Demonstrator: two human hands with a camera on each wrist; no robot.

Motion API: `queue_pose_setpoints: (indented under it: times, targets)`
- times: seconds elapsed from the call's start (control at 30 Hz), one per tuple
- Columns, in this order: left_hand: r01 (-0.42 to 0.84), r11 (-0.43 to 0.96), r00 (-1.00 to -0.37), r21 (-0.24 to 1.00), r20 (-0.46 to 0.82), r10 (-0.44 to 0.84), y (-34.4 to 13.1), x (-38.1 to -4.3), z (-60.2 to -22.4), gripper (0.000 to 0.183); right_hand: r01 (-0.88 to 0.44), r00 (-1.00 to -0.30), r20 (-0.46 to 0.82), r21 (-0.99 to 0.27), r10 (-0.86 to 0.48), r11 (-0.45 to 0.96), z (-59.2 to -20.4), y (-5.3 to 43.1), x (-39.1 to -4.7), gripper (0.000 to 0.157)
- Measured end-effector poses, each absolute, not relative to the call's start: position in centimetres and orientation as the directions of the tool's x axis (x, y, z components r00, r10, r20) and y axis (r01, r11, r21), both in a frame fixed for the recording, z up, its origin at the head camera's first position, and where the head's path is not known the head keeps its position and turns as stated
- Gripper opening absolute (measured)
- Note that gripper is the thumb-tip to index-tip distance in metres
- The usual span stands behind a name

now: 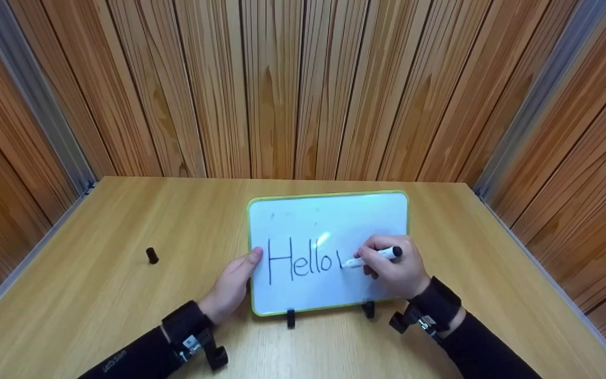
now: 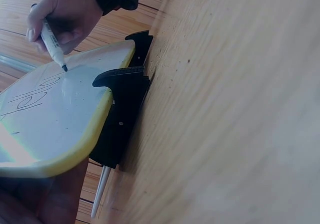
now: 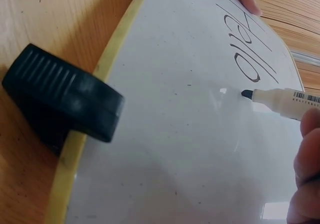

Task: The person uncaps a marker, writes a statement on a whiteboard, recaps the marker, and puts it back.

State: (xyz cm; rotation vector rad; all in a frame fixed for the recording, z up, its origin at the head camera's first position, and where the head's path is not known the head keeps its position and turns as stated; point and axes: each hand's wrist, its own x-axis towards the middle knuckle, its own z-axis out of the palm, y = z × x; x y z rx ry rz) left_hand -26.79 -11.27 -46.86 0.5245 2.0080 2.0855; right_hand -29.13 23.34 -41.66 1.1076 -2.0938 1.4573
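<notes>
A whiteboard (image 1: 303, 221) with a yellow-green rim leans back on a black stand (image 2: 120, 114). It bears "Hello" in dark handwriting and, in the head view, a short slanted stroke just right of the word. My left hand (image 1: 232, 284) grips the board's left edge, thumb on the front face and fingers behind, mostly hidden. Between thumb and fingers of my right hand (image 1: 400, 268) is a white marker (image 3: 282, 101), uncapped. Its dark tip is right at the board's surface, beside the lettering; the black back end points up and right.
A small black marker cap (image 1: 152, 256) stands on the wooden table (image 1: 192, 221), left of the board. Two black hooks of the stand hold the lower rim. Wood-panelled walls (image 1: 271, 95) enclose the table at the back and sides. Both wrists wear black straps with cameras.
</notes>
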Motion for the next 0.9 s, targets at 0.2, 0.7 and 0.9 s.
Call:
queue_pose_setpoints:
  times: [0.2,0.7,0.9]
  targets:
    - [0.104,-0.045,-0.924,0.994,0.113,0.366,-11.19,-26.90,-46.89,0.069,-0.764,-0.638,0.682,-0.618,-0.359,0.185,-41.58,23.40,-29.21,0.029]
    - [0.076,-0.078,-0.917,0.994,0.100,0.386,-11.16,-26.81,-46.76,0.070,-0.773,-0.635,0.733,-0.596,-0.246,0.219,-41.37,23.22,-29.13,0.028]
    - [0.084,-0.061,-0.915,0.995,0.101,0.391,-11.24,-26.78,-46.69,0.070,-0.768,-0.640,0.733,-0.594,-0.231,0.240,-41.38,23.25,-29.02,0.029]
